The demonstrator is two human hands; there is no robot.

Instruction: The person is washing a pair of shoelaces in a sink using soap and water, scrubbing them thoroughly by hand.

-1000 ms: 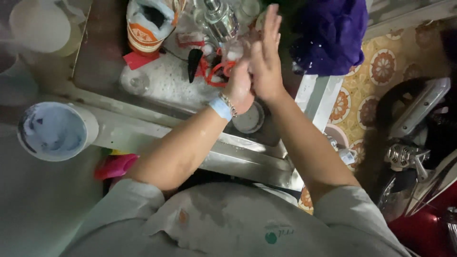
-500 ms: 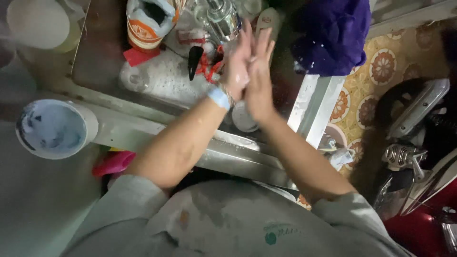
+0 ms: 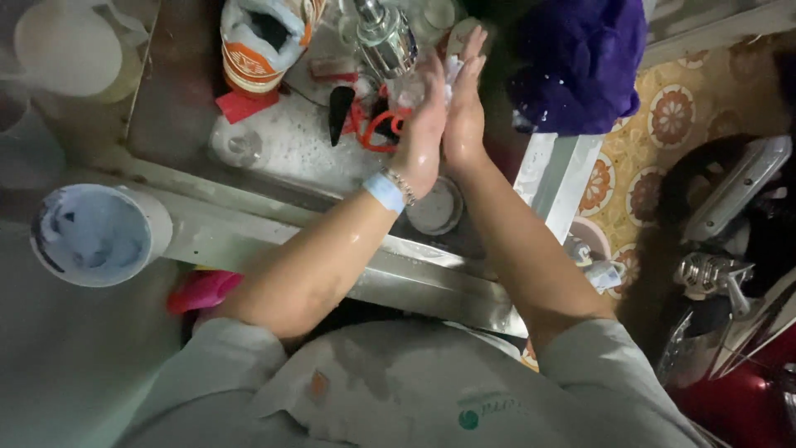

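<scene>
Wet left hand point(image 3: 421, 133) pressed flat against right hand point(image 3: 464, 116), fingers outstretched.

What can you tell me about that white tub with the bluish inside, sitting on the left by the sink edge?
The white tub is round and looks like plastic, lying tipped so its open mouth faces the camera. Its inside is smeared pale blue with darker streaks, and no lid is on it. It rests on the metal sink rim at the left, apart from both hands. A pink object lies just below and to its right; whether they touch is unclear.
</scene>
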